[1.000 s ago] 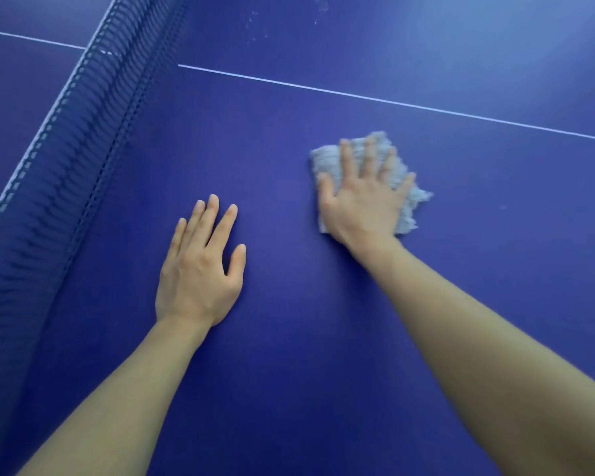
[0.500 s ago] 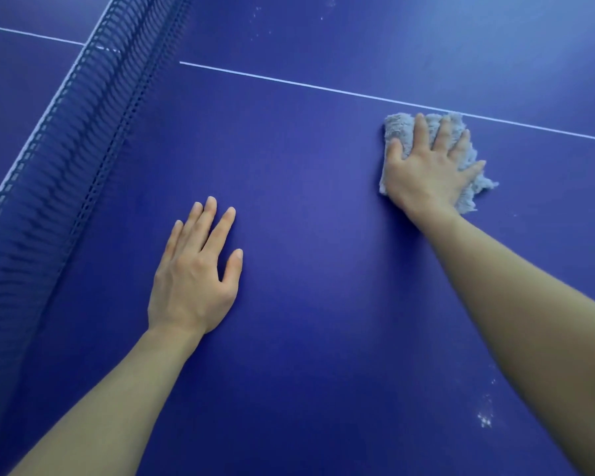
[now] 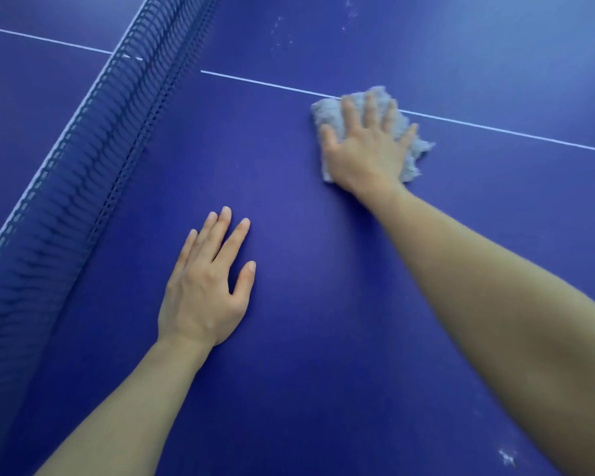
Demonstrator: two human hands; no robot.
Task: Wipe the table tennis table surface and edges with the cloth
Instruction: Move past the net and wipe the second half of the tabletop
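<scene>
A blue table tennis table (image 3: 323,338) fills the view. A pale grey fluffy cloth (image 3: 327,109) lies on it, its far edge over the white centre line (image 3: 495,130). My right hand (image 3: 366,151) presses flat on the cloth with straight, spread fingers, hiding most of it. My left hand (image 3: 203,286) rests flat on the bare table surface, nearer to me and to the left, with its fingers straight.
The net (image 3: 83,173) runs diagonally along the left side, from the top centre to the lower left. Pale specks mark the surface beyond the line (image 3: 282,32) and near the lower right corner (image 3: 507,456).
My right hand slid the cloth right and away, then back left a little, reaching the white line. My left hand stayed flat in place.
</scene>
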